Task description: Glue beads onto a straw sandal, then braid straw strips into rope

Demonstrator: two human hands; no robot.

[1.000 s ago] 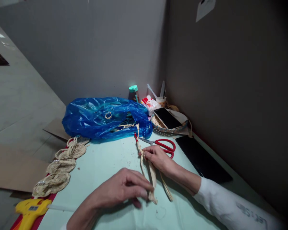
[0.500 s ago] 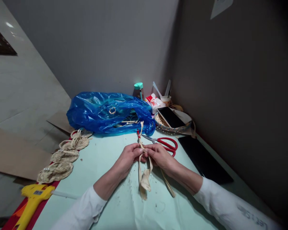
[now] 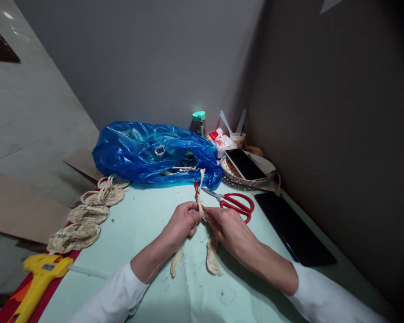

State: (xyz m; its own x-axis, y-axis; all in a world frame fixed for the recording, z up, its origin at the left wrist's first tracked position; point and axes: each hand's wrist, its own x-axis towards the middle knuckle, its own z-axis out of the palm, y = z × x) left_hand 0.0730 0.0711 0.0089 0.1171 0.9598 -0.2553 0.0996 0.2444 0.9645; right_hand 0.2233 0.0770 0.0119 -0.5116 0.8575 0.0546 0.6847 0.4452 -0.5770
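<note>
My left hand (image 3: 186,218) pinches a pale, twisted strand of dried plant fibre (image 3: 201,199) just below its braided upper part. Close against it, my right hand (image 3: 227,222) has its fingers closed on the same fibre, though the fingertips are partly hidden. The strand's top end leans up toward the blue bag, with a small red clip or tie (image 3: 197,186) beside it. One loose fibre tail (image 3: 175,264) hangs below my left hand; a wider one (image 3: 213,258) hangs under my right. Red-handled scissors (image 3: 237,202) lie just beyond my right hand.
A blue plastic bag (image 3: 148,154) lies at the back. To its right are a lidded jar (image 3: 198,121), a phone (image 3: 245,163) on a shallow basket (image 3: 232,172) and a black flat slab (image 3: 292,226). Several woven fibre pieces (image 3: 76,235) and a yellow glue gun (image 3: 42,273) line the left edge.
My right hand has turned, its back now more upward, and sits slightly lower. The loose fibre tails have spread apart, one shifting left under my left hand. The view has shifted slightly.
</note>
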